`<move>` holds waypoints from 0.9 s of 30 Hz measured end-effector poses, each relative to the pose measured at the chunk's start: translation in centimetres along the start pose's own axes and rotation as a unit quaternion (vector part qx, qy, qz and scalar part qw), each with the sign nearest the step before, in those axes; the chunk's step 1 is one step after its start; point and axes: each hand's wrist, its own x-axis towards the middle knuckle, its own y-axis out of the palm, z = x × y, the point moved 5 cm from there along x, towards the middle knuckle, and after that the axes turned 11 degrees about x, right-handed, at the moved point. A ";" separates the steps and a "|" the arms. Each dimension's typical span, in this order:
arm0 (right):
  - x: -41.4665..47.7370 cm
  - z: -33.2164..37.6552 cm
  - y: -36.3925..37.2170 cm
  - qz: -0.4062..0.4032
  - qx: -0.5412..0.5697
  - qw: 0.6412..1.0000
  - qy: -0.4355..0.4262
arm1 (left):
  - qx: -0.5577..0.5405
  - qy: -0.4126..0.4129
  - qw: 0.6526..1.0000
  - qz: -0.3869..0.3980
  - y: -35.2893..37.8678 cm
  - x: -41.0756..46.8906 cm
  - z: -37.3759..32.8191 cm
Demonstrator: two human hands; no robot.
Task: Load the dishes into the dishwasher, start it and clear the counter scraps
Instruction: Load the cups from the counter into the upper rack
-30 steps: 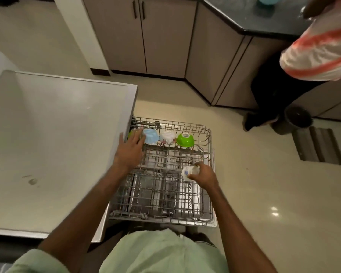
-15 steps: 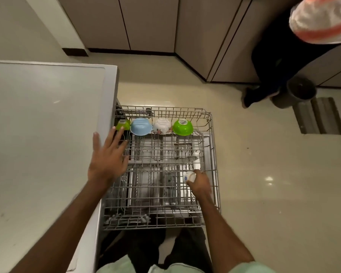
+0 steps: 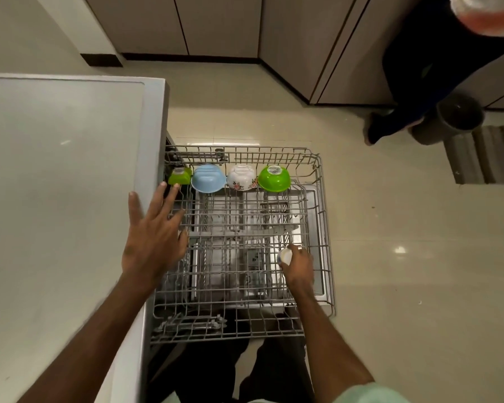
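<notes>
Ahead, four bowls along the rack

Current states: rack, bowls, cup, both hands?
Dish rack: pulled out.
Small green bowl: inverted, far row.
Blue bowl: inverted, far row.
Floral bowl: inverted, far row.
Large green bowl: inverted, far row.
White cup: gripped, in rack.
Right hand: holds cup.
Left hand: open, fingers spread.

This is a home kitchen. A pulled-out dishwasher rack holds bowls, with cupboards and a shiny tiled floor around it.
</notes>
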 end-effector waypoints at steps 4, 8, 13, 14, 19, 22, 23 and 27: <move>-0.3 -0.4 0.2 -0.002 0.011 1.000 0.005 | -0.009 -0.001 1.000 -0.008 0.0 0.0 0.0; -0.3 -0.4 0.1 0.019 -0.005 1.000 0.003 | -0.002 -0.002 1.000 -0.002 0.2 0.0 0.0; -0.1 -0.2 0.2 0.040 0.003 0.999 0.009 | -0.003 -0.003 1.000 0.000 0.3 -0.1 -0.1; -0.2 -0.4 0.1 0.038 0.008 0.999 0.009 | -0.001 -0.004 1.000 0.001 0.4 -0.1 -0.1; -1.6 -0.3 -1.5 0.011 0.038 0.999 0.002 | -0.008 -0.007 1.000 -0.004 0.7 -0.2 0.1; -3.0 0.1 -2.9 -0.007 0.024 1.000 -0.016 | -0.021 -0.011 1.000 -0.012 0.7 -0.1 0.1; -3.6 0.5 -3.6 -0.013 0.026 0.999 -0.022 | -0.020 -0.013 1.000 -0.012 0.5 -0.1 0.1; -5.5 3.7 -5.9 -0.015 0.005 0.997 -0.079 | -0.021 -0.013 1.000 0.014 -0.1 -0.3 0.1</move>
